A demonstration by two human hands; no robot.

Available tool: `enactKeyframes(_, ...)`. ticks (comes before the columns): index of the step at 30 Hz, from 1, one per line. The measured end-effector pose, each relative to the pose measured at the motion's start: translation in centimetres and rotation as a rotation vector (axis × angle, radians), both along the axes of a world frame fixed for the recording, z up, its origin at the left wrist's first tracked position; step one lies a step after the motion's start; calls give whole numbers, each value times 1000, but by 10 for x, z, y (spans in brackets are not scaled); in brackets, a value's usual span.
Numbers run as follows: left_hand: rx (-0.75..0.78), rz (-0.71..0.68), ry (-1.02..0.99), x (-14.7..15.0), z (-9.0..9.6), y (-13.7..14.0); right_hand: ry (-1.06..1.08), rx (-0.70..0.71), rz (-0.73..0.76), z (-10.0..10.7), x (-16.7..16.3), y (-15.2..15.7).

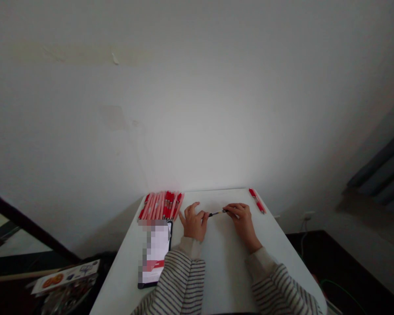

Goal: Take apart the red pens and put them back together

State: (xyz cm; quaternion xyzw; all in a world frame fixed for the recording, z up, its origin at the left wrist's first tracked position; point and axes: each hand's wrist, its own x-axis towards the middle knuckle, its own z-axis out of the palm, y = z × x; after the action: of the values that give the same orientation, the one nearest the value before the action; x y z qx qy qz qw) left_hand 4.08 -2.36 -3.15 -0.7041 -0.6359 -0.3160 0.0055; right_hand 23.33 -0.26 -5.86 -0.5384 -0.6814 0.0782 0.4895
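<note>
Over the white table (pixel 225 267), a thin pen (pixel 218 212) with dark ends and a lighter middle spans the gap between my two hands. My left hand (pixel 195 225) pinches its left end between thumb and finger, with the other fingers raised. At the right end, my right hand (pixel 243 220) closes its fingertips on the dark tip. Whether the pen is in one piece or two is too small to tell. Left of my left hand lies a row of several red and pink pens (pixel 160 205). A red pen (pixel 256 201) rests by the table's right edge, beyond my right hand.
A phone (pixel 155 249) with a lit, partly blurred screen lies on the table beside my left forearm. A pale wall (pixel 210 109) rises behind the table. On the floor side at left, a printed box or sheet (pixel 65 276) sits above some clutter.
</note>
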Motion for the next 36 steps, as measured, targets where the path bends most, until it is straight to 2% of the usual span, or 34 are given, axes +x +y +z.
enactKeyframes(19,6,73,-11,-2,-1,2,4,15,-87,-4,4,2)
enactKeyframes(36,33,158,-69,-4,-1,4,110,35,-148,-1,5,0)
